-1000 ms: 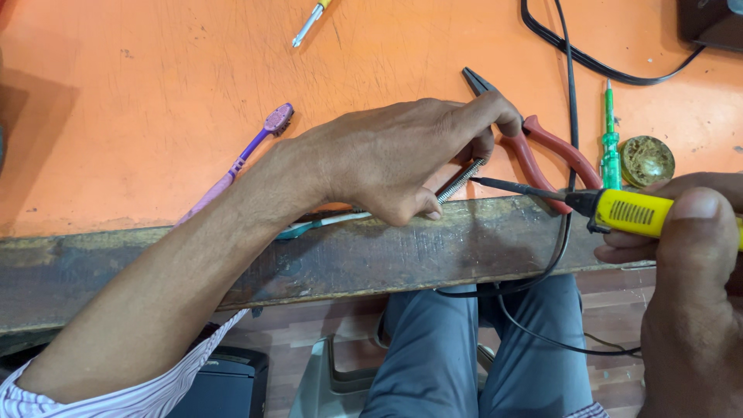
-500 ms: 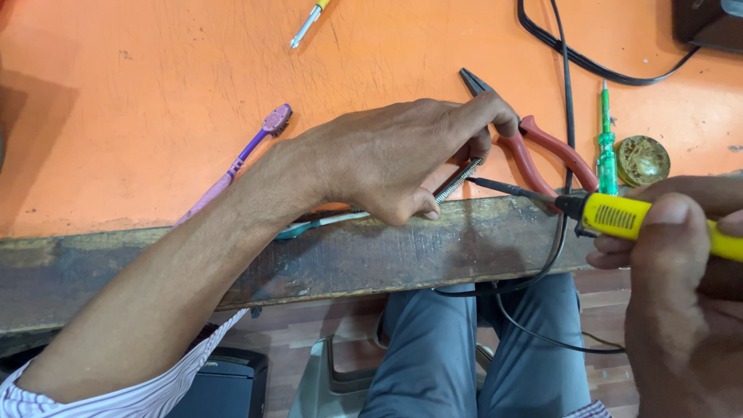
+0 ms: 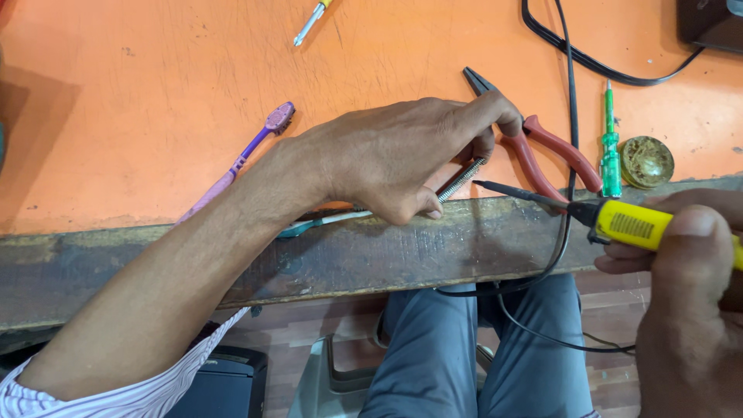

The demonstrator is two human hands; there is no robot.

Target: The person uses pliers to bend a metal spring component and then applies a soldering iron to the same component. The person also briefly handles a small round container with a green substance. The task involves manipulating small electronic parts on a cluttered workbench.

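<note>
Orange table (image 3: 155, 70); red-handled pliers (image 3: 553, 151); yellow soldering iron (image 3: 642, 226); purple toothbrush (image 3: 248, 147).

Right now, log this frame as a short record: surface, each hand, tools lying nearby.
surface: orange table with a worn wooden front edge
left hand: resting on the table, fingers pressing a coiled metal spring
right hand: gripping a yellow-handled soldering iron, tip pointing towards the spring
near left hand: red-handled pliers
other tools: green tester screwdriver, round brass tin, purple toothbrush, small screwdriver
cables: black cable crossing the table
</note>
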